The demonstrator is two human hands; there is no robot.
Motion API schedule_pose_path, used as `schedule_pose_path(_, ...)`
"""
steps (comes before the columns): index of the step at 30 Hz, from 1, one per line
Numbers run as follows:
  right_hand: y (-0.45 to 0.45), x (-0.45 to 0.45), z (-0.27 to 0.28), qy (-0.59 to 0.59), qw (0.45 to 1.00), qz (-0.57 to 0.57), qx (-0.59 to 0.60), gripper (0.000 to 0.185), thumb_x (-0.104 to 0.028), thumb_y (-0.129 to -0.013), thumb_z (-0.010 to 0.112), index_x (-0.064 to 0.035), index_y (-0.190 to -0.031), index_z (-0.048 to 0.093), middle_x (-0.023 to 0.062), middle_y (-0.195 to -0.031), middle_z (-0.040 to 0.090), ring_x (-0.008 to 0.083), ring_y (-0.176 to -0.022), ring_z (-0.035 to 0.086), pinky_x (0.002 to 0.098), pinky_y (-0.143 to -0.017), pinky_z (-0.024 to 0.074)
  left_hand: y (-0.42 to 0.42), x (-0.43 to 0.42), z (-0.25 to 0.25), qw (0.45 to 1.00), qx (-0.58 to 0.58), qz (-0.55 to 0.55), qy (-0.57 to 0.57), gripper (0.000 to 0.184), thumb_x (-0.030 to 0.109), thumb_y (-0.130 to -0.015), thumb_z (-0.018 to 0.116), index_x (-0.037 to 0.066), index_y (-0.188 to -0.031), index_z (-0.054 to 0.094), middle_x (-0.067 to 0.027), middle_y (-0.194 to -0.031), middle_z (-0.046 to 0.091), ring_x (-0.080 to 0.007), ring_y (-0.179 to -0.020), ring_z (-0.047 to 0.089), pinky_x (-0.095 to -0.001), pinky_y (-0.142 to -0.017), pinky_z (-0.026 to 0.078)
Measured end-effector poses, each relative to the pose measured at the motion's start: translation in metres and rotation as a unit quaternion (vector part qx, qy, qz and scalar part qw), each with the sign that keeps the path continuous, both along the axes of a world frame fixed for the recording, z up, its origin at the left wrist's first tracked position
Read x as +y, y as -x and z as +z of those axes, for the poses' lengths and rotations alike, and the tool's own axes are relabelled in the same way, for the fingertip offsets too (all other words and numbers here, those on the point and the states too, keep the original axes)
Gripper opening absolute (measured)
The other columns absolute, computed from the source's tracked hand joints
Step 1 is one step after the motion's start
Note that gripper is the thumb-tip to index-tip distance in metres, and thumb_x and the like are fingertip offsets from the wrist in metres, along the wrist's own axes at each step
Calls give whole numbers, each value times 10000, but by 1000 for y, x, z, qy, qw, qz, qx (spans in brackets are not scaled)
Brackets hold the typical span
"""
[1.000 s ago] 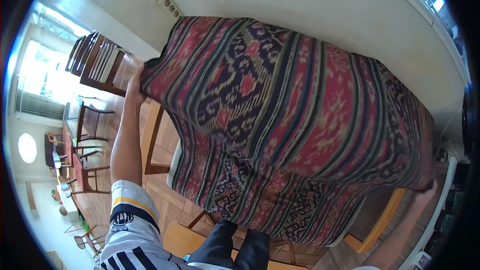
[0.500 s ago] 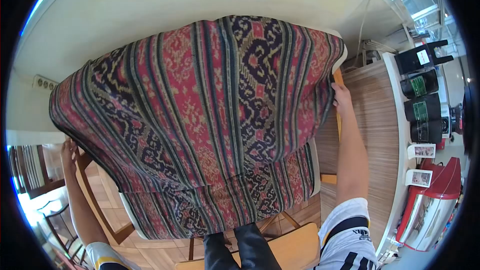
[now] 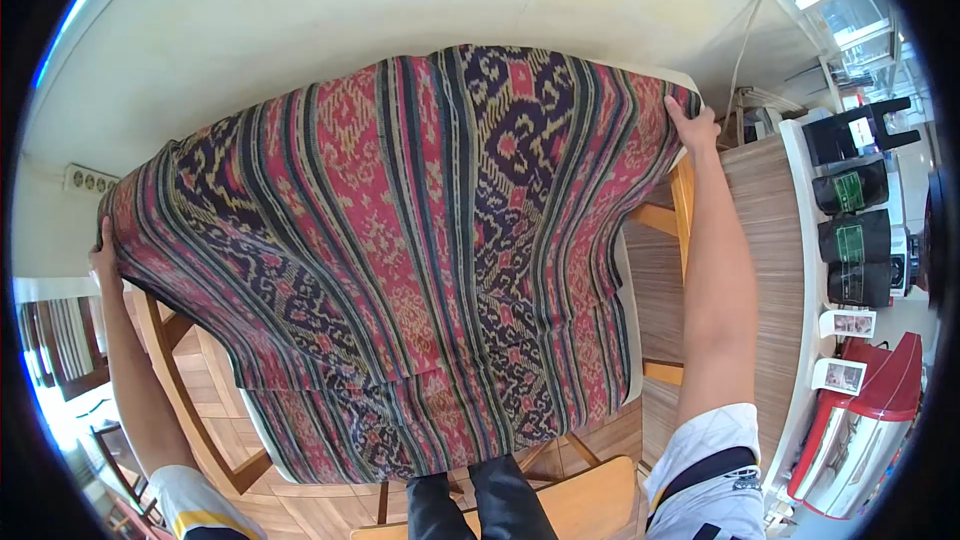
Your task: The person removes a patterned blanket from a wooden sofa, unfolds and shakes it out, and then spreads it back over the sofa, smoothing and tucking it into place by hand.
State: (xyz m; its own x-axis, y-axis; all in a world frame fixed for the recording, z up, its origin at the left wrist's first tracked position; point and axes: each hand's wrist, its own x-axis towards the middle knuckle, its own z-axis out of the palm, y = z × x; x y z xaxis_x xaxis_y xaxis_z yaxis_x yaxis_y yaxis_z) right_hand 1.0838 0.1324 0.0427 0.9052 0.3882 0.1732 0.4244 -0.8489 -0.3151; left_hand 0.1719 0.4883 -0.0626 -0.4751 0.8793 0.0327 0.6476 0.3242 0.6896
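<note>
Red cloth (image 3: 400,230): over tabletop (image 3: 634,350), grasped by left hand (image 3: 103,255) and right hand (image 3: 697,127).
Wall (image 3: 380,0): just behind.
Wooden frame (image 3: 186,398): beside cloth, left.
Black pouches (image 3: 853,187): right; contents hidden.

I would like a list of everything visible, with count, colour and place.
Patterned cloth: at least 1, red, black and cream, over the table
Table: 1, pale edge, centre
Wall: 1, cream, behind
Socket strip: 1, white, left wall
Wooden seat: 1, light brown, bottom centre
Wooden frames: at least 2, brown, left and right
Panel: 1, brown, right
Floor: 1, brown, below
Bags: at least 2, black, far right
Framed pictures: 2, white, far right
Machine: 1, red and silver, lower right
Background: too blurred to list fully
Sleeves: 2, mostly white, bottom corners
Legs: 2, dark trousers, bottom
Left hand, right hand: 2, bare, gripping cloth edges
</note>
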Motion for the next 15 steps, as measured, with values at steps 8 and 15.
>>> schedule_pose_path(8, 12, -11, -9, -336, 916, 47, 215, 717, -295, -674, 753, 67, -1189, 408, 188, -1202, 447, 229, -1049, 473, 346, -896, 387, -4, -2, -3, 990, -109, -69, -60, 600, 434, -816, 554, -74, -1131, 496, -132, -1019, 587, -235, -926, 556, -337, -809, 438)
schedule_pose_path(15, 70, -129, -3, -449, 816, 107, 347, 401, -219, -807, 629, -10, -1122, 496, 71, -1123, 526, 180, -1006, 508, 328, -870, 402, -30, -201, 80, 898, -415, -134, 63, 511, 362, -862, 515, -23, -1188, 435, -90, -1149, 517, -174, -1045, 506, -294, -897, 394)
